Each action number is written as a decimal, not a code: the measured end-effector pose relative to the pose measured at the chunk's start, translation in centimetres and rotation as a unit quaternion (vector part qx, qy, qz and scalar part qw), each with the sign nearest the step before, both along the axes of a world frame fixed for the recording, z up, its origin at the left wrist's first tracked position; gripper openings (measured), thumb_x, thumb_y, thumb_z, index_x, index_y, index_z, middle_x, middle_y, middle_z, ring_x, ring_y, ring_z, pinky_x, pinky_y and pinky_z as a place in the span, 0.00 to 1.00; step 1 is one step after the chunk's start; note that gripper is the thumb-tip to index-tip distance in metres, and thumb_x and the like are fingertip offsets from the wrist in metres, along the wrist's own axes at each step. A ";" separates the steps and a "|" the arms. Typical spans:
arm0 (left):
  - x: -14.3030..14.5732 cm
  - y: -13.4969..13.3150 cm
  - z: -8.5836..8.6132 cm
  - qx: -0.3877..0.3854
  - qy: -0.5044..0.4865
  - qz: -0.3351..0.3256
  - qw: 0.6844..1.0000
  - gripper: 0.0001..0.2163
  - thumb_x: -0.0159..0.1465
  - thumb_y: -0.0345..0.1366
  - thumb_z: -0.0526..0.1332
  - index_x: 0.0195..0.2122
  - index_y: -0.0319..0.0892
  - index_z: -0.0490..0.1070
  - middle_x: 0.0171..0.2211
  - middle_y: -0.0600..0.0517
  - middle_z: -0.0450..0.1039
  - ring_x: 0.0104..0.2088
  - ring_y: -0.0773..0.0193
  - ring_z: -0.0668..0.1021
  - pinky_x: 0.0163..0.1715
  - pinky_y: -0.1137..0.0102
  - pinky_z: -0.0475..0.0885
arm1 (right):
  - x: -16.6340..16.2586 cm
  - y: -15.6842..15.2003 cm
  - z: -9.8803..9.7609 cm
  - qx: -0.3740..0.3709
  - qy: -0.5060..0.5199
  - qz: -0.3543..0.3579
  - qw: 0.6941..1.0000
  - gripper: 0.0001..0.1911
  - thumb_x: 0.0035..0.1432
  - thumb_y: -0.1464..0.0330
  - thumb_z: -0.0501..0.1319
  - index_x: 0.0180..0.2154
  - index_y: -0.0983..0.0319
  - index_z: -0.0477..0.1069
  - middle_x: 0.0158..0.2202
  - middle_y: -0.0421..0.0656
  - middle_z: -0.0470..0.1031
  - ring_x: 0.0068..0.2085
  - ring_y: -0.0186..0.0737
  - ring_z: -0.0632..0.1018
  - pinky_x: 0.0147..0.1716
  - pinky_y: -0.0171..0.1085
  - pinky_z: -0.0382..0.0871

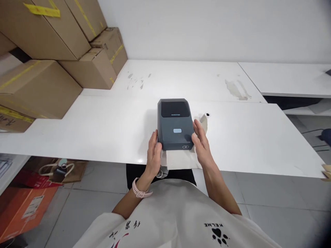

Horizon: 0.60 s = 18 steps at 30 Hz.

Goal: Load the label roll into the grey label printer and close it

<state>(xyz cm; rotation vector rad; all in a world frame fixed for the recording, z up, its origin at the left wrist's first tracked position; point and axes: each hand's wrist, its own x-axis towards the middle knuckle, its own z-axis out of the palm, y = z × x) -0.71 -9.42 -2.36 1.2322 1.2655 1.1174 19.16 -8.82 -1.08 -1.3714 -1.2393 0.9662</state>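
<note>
A dark grey-blue label printer [174, 132] with a black window in its lid stands on the white table near the front edge. My left hand [154, 153] presses against its left side, thumb by the front corner. On the opposite side, my right hand [201, 143] grips the right edge with the fingers along it. White label paper [181, 159] lies under the printer's front and reaches past the table edge. Just beyond my right hand is a small white paper roll [206, 116] with a loose strip, partly hidden by the fingers.
Taped cardboard boxes [38, 86] are stacked at the left of the white table [245, 137]. Grey adhesive marks [236, 90] show on its surface. A paper bag [67, 171] and an orange box [31, 210] are on the floor at lower left.
</note>
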 end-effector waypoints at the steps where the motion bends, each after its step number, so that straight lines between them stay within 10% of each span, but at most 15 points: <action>1: -0.1 -0.1 -0.1 0.011 0.011 0.001 1.000 0.29 0.73 0.55 0.49 0.73 0.54 0.54 0.77 0.54 0.49 0.77 0.54 0.50 0.76 0.54 0.49 | 0.0 -0.4 -0.4 0.006 0.002 -0.006 1.000 0.38 0.67 0.44 0.53 0.73 0.45 0.48 0.77 0.41 0.49 0.77 0.51 0.51 0.74 0.59 0.52; 9: -0.3 2.5 1.6 0.107 0.006 0.016 0.994 0.27 0.74 0.55 0.44 0.70 0.54 0.61 0.75 0.54 0.55 0.76 0.56 0.54 0.74 0.55 0.54 | 1.1 1.5 -0.3 0.096 -0.076 -0.007 0.992 0.37 0.70 0.42 0.38 0.73 0.48 0.48 0.76 0.42 0.51 0.76 0.55 0.54 0.72 0.59 0.57; 13: -0.2 6.7 2.8 0.155 0.045 0.035 0.986 0.24 0.72 0.50 0.54 0.67 0.53 0.64 0.71 0.51 0.63 0.72 0.53 0.63 0.69 0.56 0.61 | 1.0 6.6 2.6 0.193 -0.123 -0.033 0.973 0.38 0.69 0.41 0.36 0.74 0.46 0.38 0.77 0.38 0.44 0.77 0.54 0.48 0.73 0.60 0.50; 18: -0.2 9.7 2.0 0.031 0.180 0.013 0.983 0.31 0.65 0.41 0.60 0.70 0.48 0.59 0.66 0.42 0.65 0.63 0.49 0.70 0.56 0.58 0.71 | 1.1 15.0 5.6 0.261 -0.191 -0.061 0.944 0.39 0.69 0.40 0.34 0.74 0.45 0.30 0.76 0.41 0.45 0.77 0.56 0.49 0.72 0.63 0.51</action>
